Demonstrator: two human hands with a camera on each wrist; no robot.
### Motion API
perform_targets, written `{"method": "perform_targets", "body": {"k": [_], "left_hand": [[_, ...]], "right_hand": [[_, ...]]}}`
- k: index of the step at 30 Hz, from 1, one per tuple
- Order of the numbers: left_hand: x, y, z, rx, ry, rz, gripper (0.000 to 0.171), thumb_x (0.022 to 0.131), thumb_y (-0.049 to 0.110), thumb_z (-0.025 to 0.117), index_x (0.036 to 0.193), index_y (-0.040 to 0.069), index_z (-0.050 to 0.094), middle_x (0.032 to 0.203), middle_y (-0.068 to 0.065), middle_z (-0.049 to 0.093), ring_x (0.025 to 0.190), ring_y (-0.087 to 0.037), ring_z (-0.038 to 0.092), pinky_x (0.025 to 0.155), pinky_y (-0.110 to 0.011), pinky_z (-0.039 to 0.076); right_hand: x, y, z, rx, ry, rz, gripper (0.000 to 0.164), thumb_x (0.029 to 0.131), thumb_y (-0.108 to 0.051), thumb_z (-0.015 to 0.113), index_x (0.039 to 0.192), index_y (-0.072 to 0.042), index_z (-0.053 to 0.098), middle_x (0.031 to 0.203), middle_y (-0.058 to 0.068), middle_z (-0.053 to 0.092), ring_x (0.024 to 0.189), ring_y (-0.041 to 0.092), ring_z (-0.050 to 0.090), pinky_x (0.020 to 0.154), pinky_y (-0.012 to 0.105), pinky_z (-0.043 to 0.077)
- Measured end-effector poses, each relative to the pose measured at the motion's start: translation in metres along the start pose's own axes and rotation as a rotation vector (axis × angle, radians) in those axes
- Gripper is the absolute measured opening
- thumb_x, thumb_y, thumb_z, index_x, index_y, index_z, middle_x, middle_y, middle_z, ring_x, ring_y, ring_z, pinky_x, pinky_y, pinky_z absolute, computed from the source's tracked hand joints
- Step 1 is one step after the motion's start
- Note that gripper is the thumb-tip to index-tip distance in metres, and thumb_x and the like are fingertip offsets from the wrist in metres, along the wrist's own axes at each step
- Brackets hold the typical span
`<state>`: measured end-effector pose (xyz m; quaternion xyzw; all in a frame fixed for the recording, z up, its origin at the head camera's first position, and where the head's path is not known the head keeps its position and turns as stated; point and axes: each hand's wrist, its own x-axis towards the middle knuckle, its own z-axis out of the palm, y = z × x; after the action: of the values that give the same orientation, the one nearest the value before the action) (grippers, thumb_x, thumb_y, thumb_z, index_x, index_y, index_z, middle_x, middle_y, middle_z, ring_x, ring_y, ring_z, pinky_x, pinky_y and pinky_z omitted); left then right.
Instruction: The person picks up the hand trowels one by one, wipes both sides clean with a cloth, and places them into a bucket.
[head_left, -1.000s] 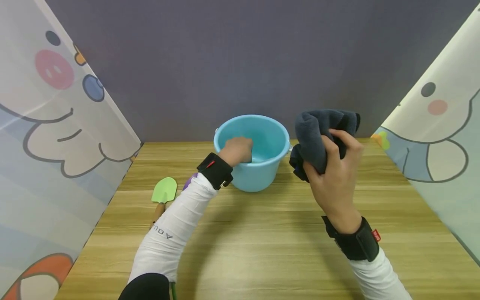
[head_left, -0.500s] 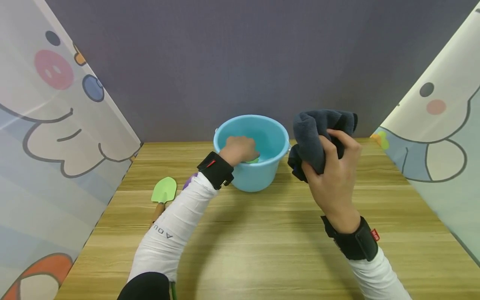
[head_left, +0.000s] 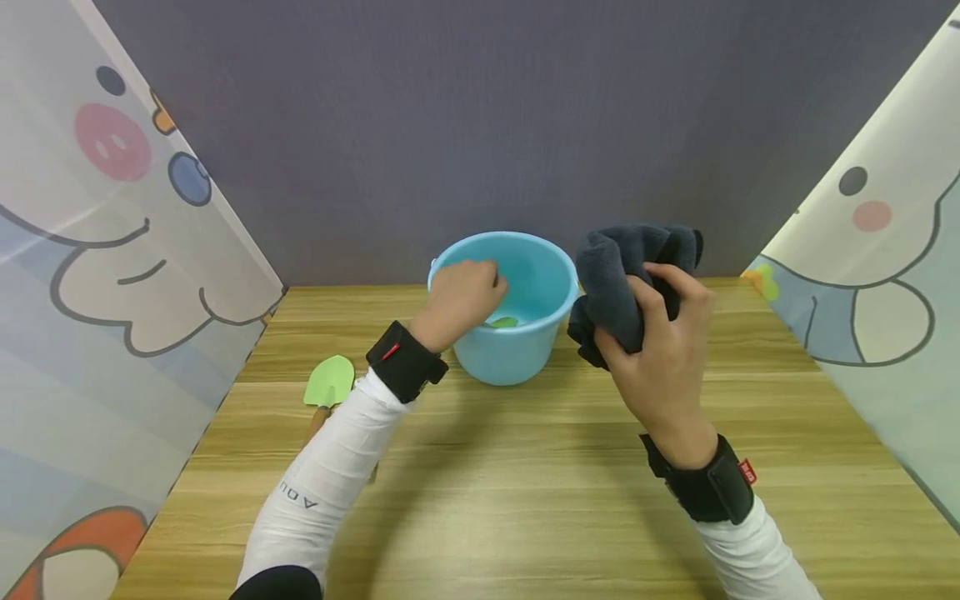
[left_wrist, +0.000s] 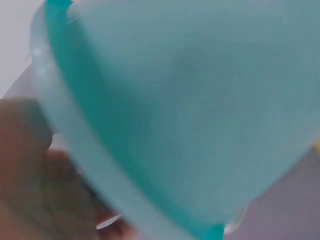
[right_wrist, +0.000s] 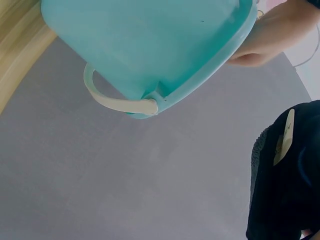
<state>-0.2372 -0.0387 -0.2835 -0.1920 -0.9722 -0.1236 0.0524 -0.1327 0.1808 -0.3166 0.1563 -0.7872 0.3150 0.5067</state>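
My left hand [head_left: 465, 296] is over the left rim of a light blue bucket [head_left: 506, 358], its fingers loosely bent and partly hidden. In the left wrist view, blurred fingers [left_wrist: 60, 185] lie along the rim, with nothing plainly held. A green piece [head_left: 501, 322] shows inside the bucket below this hand. To the bucket's right, my right hand [head_left: 667, 358] grips a bunched dark grey towel [head_left: 615, 283] above the table. In the right wrist view, a pale label [right_wrist: 285, 137] shows on the towel.
A green garden trowel [head_left: 328, 382] with a wooden handle lies on the wood-grain table [head_left: 525, 500], partly behind my left forearm. The bucket stands near the grey back wall [head_left: 502, 117]; cartoon-printed panels [head_left: 97, 275] flank both sides. A pale bucket handle [right_wrist: 117, 105] hangs down.
My left hand has risen out of the bucket toward the left, uncovering the green piece inside. Its forearm now covers a purple item. The right hand with the towel has shifted slightly left.
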Motion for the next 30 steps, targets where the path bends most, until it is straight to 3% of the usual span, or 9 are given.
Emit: {"method": "perform_targets", "body": {"k": [6,9,11,14,18,23,28,30], "left_hand": [[-0.033,-0.016,-0.010,0.018,0.265,-0.031,0.029,0.107,0.024,0.045,0.081,0.012,0.049,0.063,0.001,0.037,0.054,-0.016,0.039,0.048,-0.030,0.028],[-0.051,-0.028,-0.012,0.035,0.351,-0.031,0.030,0.106,0.021,0.047,0.078,0.009,0.047,0.062,0.001,0.034,0.052,-0.016,0.035,0.047,-0.029,0.024],[-0.063,-0.036,-0.012,0.047,0.369,-0.040,0.032,0.106,0.020,0.047,0.076,0.009,0.044,0.061,0.001,0.032,0.051,-0.016,0.033,0.045,-0.029,0.023],[-0.079,-0.048,-0.008,0.055,0.343,-0.072,0.034,0.105,0.019,0.047,0.073,0.010,0.042,0.060,0.002,0.031,0.050,-0.015,0.030,0.045,-0.029,0.021],[-0.098,-0.066,0.004,0.070,0.255,-0.133,0.034,0.104,0.018,0.046,0.071,0.009,0.043,0.060,0.001,0.031,0.050,-0.015,0.030,0.044,-0.029,0.022],[-0.121,-0.088,0.028,0.111,0.119,-0.225,0.031,0.102,0.021,0.051,0.080,-0.001,0.055,0.059,-0.003,0.040,0.049,-0.018,0.042,0.040,-0.031,0.032],[-0.148,-0.106,0.059,0.206,0.102,-0.260,0.034,0.098,0.022,0.063,0.082,-0.007,0.059,0.057,-0.010,0.053,0.048,-0.024,0.055,0.041,-0.040,0.046],[-0.154,-0.110,0.068,0.211,0.094,-0.274,0.035,0.096,0.022,0.066,0.076,-0.004,0.055,0.058,-0.011,0.053,0.048,-0.026,0.056,0.042,-0.042,0.047]], "right_hand": [[-0.001,0.000,0.001,-0.006,-0.007,-0.005,0.035,0.088,-0.014,0.071,0.118,-0.001,0.063,0.136,0.028,0.046,0.123,0.049,0.042,0.100,0.056,0.040],[-0.001,0.001,0.002,-0.007,-0.008,-0.006,0.035,0.087,-0.013,0.072,0.118,-0.001,0.063,0.136,0.028,0.046,0.123,0.050,0.042,0.100,0.056,0.040],[-0.001,0.001,0.002,-0.005,-0.007,-0.007,0.035,0.087,-0.013,0.072,0.118,-0.001,0.063,0.136,0.028,0.046,0.123,0.050,0.042,0.100,0.056,0.039],[-0.001,0.001,0.003,-0.003,-0.006,-0.007,0.035,0.087,-0.012,0.072,0.118,-0.001,0.063,0.135,0.028,0.046,0.123,0.050,0.042,0.101,0.056,0.039],[-0.001,0.002,0.004,-0.005,-0.006,-0.008,0.035,0.086,-0.011,0.072,0.118,-0.001,0.064,0.136,0.027,0.046,0.122,0.050,0.042,0.101,0.055,0.039],[-0.002,0.001,0.006,0.002,-0.016,0.000,0.035,0.086,-0.014,0.071,0.118,-0.001,0.064,0.135,0.027,0.046,0.122,0.050,0.041,0.100,0.054,0.038],[-0.003,-0.001,0.007,0.017,-0.042,-0.001,0.037,0.086,-0.018,0.069,0.119,-0.002,0.064,0.135,0.029,0.046,0.124,0.050,0.042,0.100,0.054,0.039],[-0.003,-0.002,0.007,0.023,-0.056,-0.011,0.039,0.086,-0.018,0.069,0.120,-0.003,0.064,0.135,0.030,0.046,0.124,0.050,0.042,0.100,0.054,0.040]]}}
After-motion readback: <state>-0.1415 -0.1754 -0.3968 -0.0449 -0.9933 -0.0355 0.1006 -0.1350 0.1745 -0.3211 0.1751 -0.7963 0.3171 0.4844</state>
